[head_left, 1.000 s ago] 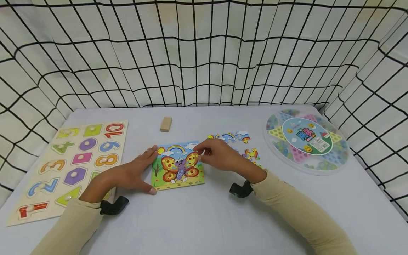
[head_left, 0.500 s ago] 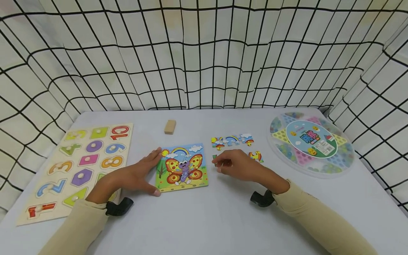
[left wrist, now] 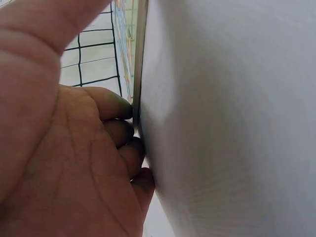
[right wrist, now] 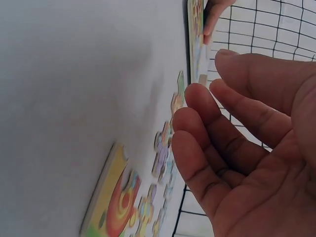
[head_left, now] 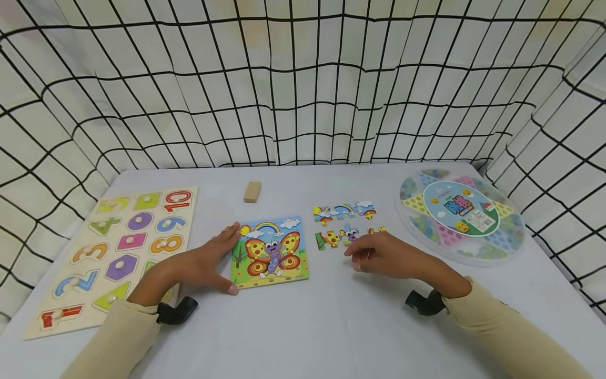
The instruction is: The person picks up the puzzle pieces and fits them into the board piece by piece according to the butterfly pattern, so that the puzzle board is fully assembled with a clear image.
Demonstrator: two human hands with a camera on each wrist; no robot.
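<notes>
A square butterfly picture board (head_left: 271,252) lies flat in the middle of the table in the head view. Along its left side rests my left hand (head_left: 201,263), thumb spread at the near corner and fingertips at the far corner. In the left wrist view those fingers (left wrist: 131,148) touch the board's edge (left wrist: 139,64). My right hand (head_left: 385,256) hovers right of the board with loosely bent fingers and holds nothing. Jigsaw pieces (head_left: 344,210) lie in rows beyond it, partly hidden by the hand. The right wrist view shows a piece with a red-orange swirl (right wrist: 118,197) below the fingers.
A wooden number-and-shape peg board (head_left: 118,252) lies at the left, partly under my left forearm. A small wooden block (head_left: 252,192) sits behind the picture board. At the right is a round clear-lidded game box (head_left: 461,216). Black netting (head_left: 303,105) surrounds the table.
My right hand has moved rightward from the picture board's upper right edge to the loose pieces, uncovering more of them. The left hand stays at the board; the head view has shifted slightly.
</notes>
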